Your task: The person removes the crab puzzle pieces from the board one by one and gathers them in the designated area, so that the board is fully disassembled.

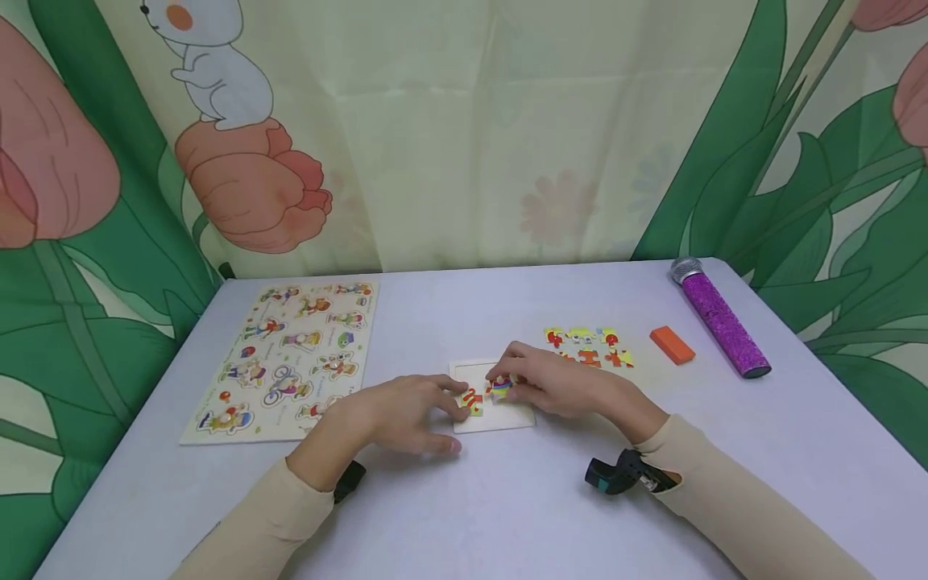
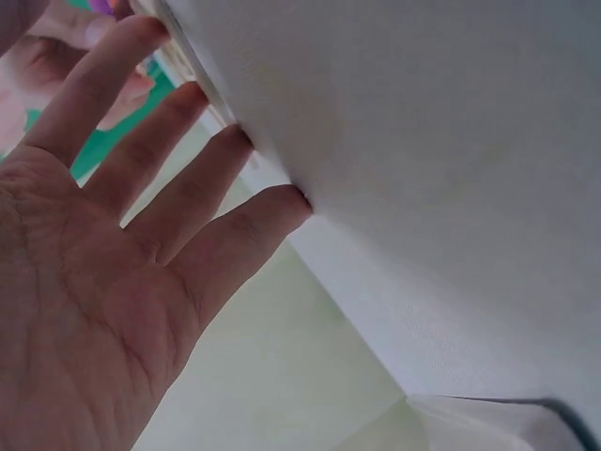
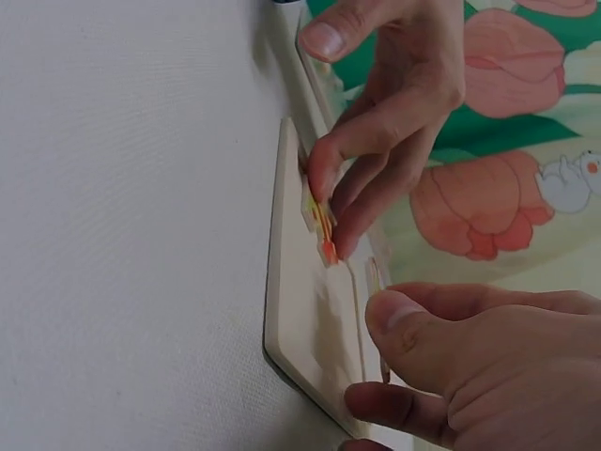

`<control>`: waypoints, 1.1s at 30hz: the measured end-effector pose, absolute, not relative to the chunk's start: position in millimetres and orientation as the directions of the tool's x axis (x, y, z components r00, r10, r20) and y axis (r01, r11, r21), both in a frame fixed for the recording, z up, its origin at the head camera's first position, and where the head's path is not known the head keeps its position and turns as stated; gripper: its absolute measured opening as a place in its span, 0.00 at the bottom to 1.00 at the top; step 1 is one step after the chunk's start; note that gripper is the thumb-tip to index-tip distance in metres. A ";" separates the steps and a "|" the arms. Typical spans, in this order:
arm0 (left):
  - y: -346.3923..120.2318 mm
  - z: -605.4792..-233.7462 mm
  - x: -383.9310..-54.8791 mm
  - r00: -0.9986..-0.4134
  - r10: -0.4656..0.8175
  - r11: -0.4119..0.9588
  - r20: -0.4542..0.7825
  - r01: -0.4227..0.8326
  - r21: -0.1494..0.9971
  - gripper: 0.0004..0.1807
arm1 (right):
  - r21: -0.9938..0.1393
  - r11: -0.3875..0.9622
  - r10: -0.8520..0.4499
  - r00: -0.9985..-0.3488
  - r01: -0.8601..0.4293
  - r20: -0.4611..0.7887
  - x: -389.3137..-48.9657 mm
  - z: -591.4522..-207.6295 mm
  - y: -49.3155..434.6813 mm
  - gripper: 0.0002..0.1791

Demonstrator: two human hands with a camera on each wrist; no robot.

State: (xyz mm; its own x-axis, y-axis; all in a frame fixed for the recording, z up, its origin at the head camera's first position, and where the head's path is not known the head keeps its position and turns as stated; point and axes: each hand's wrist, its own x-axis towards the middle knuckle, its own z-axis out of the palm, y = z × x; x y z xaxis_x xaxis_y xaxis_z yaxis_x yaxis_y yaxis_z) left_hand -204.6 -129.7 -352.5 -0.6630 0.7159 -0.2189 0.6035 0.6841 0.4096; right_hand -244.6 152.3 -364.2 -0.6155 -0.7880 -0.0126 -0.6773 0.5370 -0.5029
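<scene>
A small wooden puzzle tray [image 1: 509,419] lies in the middle of the table in the head view. A red and yellow puzzle piece [image 1: 473,402] sits at the tray's left side. My left hand [image 1: 399,412] rests its extended fingertips on that piece and the tray's left edge, thumb held apart. Over the tray, my right hand [image 1: 554,383] pinches a multicoloured puzzle piece [image 1: 500,388] between thumb and fingers. The right wrist view shows this piece [image 3: 373,274] edge-on, slightly above the tray [image 3: 289,310]. The left wrist view shows my left palm and fingers [image 2: 202,193].
Several loose puzzle pieces [image 1: 589,357] lie behind my right hand. An orange block [image 1: 672,345] and a purple glittery microphone [image 1: 725,322] are to the right. A large picture puzzle board [image 1: 290,354] lies at the left. A printed curtain [image 1: 464,137] hangs behind the table.
</scene>
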 end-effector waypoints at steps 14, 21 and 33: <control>-130.3 -357.9 -198.6 -0.696 0.673 0.721 -0.250 0.544 0.430 0.24 | -0.520 0.437 -0.807 -0.575 -0.734 0.135 -244.1 -356.3 164.4 0.18; -128.3 -354.4 -202.6 -0.679 0.689 0.713 -0.253 0.573 0.404 0.25 | -0.512 0.431 -0.794 -0.582 -0.743 0.177 -245.9 -345.7 180.6 0.19; -125.2 -351.5 -203.4 -0.691 0.677 0.720 -0.254 0.551 0.422 0.25 | -0.484 0.494 -0.734 -0.644 -0.722 0.213 -241.3 -342.3 206.9 0.18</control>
State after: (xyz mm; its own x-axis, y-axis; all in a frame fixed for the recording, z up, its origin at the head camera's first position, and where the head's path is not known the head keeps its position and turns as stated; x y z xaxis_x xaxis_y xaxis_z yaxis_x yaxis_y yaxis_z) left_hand -203.4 -125.2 -351.5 -0.6907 0.6772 -0.2539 0.5508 0.7200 0.4221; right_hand -241.3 206.9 -342.3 -0.6445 -0.7344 0.2127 -0.7223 0.4936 -0.4844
